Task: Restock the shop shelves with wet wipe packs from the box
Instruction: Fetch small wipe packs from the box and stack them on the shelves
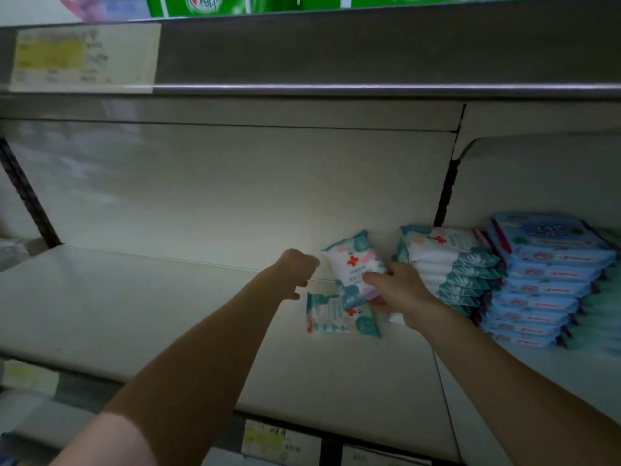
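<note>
Shelf: pale metal and mostly bare on the left, with stock gathered at the right end.

Blue packs: stacked flat at far right, about eight high.

Teal-and-white stack: just left of the blue packs and touching them. Same print as the pack in hand.

Right hand: fingers and thumb are pinched on the lower right corner of one wet wipe pack. The pack is held tilted, nearly upright, above the shelf and just left of the teal-and-white stack.

Left hand: fingers are curled under into a loose fist and nothing is seen in it. The knuckles sit just beside the held pack's left edge; contact cannot be told.

Flat pack: already laid on the shelf, directly below the held pack and partly hidden by it.

Step in hand, as judged: the held pack is to be laid on the flat pack to start a new stack.
- The pack should be levelled before release.
- Edges should be squared to the pack below.
- The printed face should be kept up, as in the neighbouring stack.
- The soft wrapper is likely to slide, so a light press with the left hand would help.

Writing:
- Green boxes on the shelf above carry a red-and-white emblem; "相印" is readable and the rest is cut off.
- A red cross mark is printed on the teal packs; their small text is too blurred to read.
- The price label has a yellow band and is illegible.
- The lower labels are likewise illegible.
</note>
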